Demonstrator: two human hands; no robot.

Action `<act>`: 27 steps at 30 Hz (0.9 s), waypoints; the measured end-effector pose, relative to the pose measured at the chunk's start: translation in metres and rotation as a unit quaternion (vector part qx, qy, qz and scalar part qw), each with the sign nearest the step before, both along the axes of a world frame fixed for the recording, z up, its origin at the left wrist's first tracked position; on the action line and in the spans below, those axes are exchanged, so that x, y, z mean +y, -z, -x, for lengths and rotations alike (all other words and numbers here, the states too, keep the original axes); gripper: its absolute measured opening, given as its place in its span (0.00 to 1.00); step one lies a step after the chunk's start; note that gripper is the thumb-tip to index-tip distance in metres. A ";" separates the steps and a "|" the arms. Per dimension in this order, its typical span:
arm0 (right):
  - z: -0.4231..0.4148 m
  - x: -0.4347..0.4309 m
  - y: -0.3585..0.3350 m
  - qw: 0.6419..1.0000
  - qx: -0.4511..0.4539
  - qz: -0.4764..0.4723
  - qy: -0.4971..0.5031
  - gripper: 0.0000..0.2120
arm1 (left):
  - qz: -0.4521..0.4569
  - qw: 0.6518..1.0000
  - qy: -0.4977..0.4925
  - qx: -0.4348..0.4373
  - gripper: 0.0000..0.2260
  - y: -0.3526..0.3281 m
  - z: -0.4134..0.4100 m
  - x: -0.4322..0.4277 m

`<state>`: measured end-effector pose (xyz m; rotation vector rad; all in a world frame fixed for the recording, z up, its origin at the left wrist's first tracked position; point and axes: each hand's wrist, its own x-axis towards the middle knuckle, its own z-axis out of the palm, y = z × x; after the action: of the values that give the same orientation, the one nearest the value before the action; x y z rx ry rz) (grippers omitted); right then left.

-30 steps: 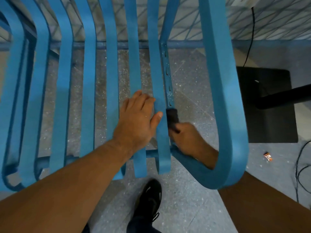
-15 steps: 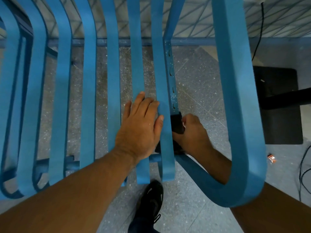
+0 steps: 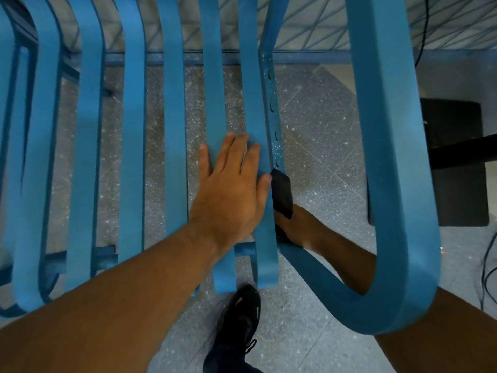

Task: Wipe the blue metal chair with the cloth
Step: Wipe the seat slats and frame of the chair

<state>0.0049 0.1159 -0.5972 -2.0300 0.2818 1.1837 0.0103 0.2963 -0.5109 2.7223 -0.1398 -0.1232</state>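
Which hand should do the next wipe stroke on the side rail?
Right. The right hand already grips the dark cloth against the perforated rail; the left hand lies flat on the seat slats, bracing.

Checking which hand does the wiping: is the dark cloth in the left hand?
No, the left hand lies flat on the chair slats, while the right hand grips the dark cloth.

l hand (image 3: 231,189) on chair (image 3: 174,130) slats (cloth (image 3: 281,193) just right).
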 end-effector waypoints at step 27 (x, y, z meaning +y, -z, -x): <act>-0.011 0.024 -0.013 0.988 -0.094 0.119 0.001 0.39 | -0.032 0.999 -0.016 0.012 0.23 0.002 -0.008 -0.005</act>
<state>0.0163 0.1399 -0.5841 -2.3296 0.3447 0.9856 0.0182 0.2917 -0.5130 2.7844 -0.0875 -0.1549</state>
